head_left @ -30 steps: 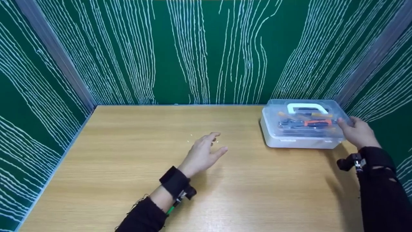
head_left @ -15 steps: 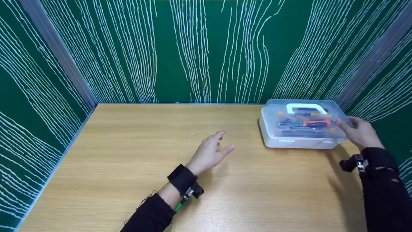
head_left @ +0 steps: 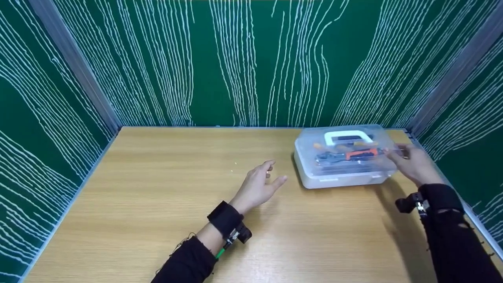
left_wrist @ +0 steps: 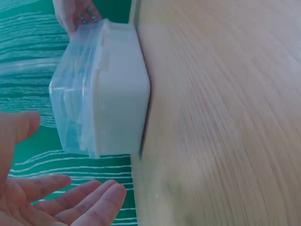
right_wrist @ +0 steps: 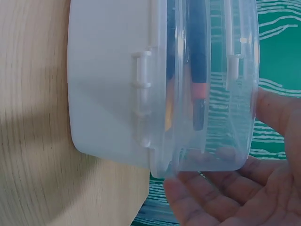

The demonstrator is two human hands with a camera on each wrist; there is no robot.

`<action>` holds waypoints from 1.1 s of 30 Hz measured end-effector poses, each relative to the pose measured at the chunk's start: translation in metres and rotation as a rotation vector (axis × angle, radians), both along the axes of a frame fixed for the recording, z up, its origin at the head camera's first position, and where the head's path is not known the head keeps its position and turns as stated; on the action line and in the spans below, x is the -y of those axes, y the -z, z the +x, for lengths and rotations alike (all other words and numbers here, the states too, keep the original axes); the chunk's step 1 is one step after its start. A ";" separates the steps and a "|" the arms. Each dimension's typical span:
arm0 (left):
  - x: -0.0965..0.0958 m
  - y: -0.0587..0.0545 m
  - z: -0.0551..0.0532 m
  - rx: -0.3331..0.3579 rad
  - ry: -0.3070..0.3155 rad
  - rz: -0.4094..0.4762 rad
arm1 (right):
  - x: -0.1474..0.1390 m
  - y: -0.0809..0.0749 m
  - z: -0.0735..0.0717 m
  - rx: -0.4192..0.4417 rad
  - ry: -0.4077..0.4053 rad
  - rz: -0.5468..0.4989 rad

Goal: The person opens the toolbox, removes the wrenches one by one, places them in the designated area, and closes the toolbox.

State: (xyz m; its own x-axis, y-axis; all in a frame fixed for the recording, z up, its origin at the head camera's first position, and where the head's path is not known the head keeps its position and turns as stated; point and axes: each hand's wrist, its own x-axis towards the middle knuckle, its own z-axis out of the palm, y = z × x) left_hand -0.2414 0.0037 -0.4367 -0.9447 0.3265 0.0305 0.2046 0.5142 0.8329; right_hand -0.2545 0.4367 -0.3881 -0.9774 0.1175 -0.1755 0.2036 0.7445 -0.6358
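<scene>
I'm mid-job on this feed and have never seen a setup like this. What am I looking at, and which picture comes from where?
There is no robot: a person works with a bare left hand and right hand. The wide picture comes from a camera on the head, looking forward and down. The two that look sideways come from the left wrist camera and right wrist camera. On the wooden table is a box, white below and clear on top, with a white handle. Tool-like things, some orange, show through it. The right hand holds the box by its right end; the left hand, apart from the box, holds nothing.
</scene>
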 end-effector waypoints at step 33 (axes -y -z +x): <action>0.005 0.010 0.018 -0.008 -0.166 0.140 | 0.094 0.012 0.029 -0.091 -0.077 0.015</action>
State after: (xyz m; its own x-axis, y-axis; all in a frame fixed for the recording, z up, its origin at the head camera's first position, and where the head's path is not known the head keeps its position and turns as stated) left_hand -0.2229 -0.0017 -0.4463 -0.9847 0.1585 0.0722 0.1335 0.4208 0.8973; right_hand -0.2255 0.3426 -0.3996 -0.9955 0.0439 -0.0840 0.0875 0.7656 -0.6374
